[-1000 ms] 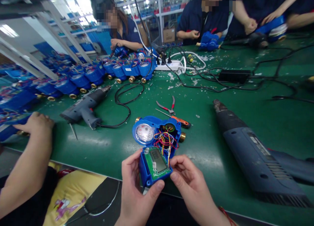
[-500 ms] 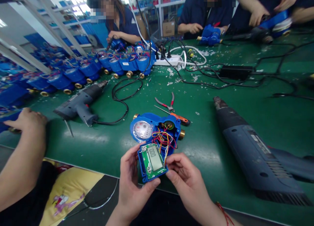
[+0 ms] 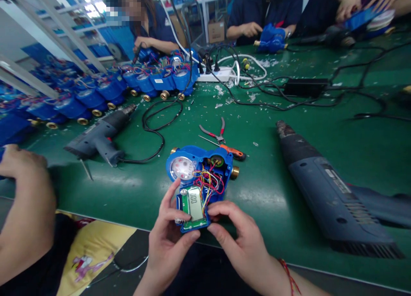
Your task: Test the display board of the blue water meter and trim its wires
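Observation:
A small blue case with a green circuit board and a grey display (image 3: pixel 196 205) is held between both hands near the table's front edge. My left hand (image 3: pixel 173 236) grips its left side, one finger lying over the board's lower left. My right hand (image 3: pixel 239 231) pinches the right side with thumb and index finger. Red, yellow and white wires (image 3: pixel 210 180) run from the case into an open blue meter housing (image 3: pixel 192 152) just beyond. The housing has a round clear dial (image 3: pixel 182 168) on its left and a brass fitting (image 3: pixel 235 172) on its right.
Pliers (image 3: pixel 218 135) and an orange screwdriver (image 3: pixel 233 151) lie behind the housing. One heat gun (image 3: pixel 324 189) is at right, another (image 3: pixel 99 133) at left. Several blue meters (image 3: pixel 152 82), a power strip (image 3: pixel 215 75) and cables are farther back. A person's arm (image 3: pixel 27 201) reaches in at left; others work across the table.
A finger of my left hand has moved from the case's side onto the board. The case has turned slightly more upright. The whole view has shifted a little, and the neighbour's hand has moved left.

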{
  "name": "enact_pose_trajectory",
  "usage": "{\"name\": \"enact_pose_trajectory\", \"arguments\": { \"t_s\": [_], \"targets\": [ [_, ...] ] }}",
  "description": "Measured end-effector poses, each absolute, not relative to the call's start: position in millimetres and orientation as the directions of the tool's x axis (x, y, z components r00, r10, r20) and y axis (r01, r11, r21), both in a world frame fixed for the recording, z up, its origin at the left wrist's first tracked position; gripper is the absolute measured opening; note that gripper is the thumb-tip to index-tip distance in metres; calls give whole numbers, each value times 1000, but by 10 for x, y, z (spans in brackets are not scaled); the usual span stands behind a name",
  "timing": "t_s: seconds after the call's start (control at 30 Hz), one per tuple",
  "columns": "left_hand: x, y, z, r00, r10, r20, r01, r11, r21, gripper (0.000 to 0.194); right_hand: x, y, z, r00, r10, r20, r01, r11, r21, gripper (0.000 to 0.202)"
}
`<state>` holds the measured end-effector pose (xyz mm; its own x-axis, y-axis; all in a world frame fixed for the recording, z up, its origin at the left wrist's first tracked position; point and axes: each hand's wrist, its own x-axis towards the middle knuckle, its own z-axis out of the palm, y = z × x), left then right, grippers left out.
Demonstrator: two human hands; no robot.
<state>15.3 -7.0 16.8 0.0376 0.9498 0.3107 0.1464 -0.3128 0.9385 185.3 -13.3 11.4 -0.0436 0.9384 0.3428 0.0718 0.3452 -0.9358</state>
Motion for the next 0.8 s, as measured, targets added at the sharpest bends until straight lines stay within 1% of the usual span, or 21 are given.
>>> {"name": "enact_pose_trajectory", "arguments": {
  "t_s": [0.1,0.17,0.3,0.43,0.53,0.6,0.7,0.73,0.8],
  "targets": [
    [162,-64,180,-6,966,259,97,-258,961,21,1853,-121,130,-46,920,390,104,393,-914,19],
    [159,-62,182,-19,976,219,89,-216,972,23,1856,-123,134,-50,918,393,109,396,-912,18],
    [145,-56,185,-24,978,208,138,-202,969,24,1862,-130,123,-63,921,386,105,390,-915,16],
    [142,-58,162,10,959,285,208,-280,937,21,1866,-119,81,-57,926,374,106,379,-920,19],
    [140,-65,113,53,920,388,334,-383,861,19,1878,-110,41,-43,931,363,127,365,-922,24],
    [135,-68,69,69,895,440,387,-431,816,24,1888,-112,9,-38,933,358,139,360,-923,26],
    [129,-66,18,84,874,479,393,-470,790,35,1902,-124,-48,-40,936,349,145,351,-925,28],
    [129,-66,10,92,869,487,399,-480,781,36,1905,-126,-68,-45,938,345,147,348,-926,29],
    [131,-69,8,123,855,505,434,-503,747,30,1909,-127,-100,-53,938,342,154,346,-926,29]
  ]
}}
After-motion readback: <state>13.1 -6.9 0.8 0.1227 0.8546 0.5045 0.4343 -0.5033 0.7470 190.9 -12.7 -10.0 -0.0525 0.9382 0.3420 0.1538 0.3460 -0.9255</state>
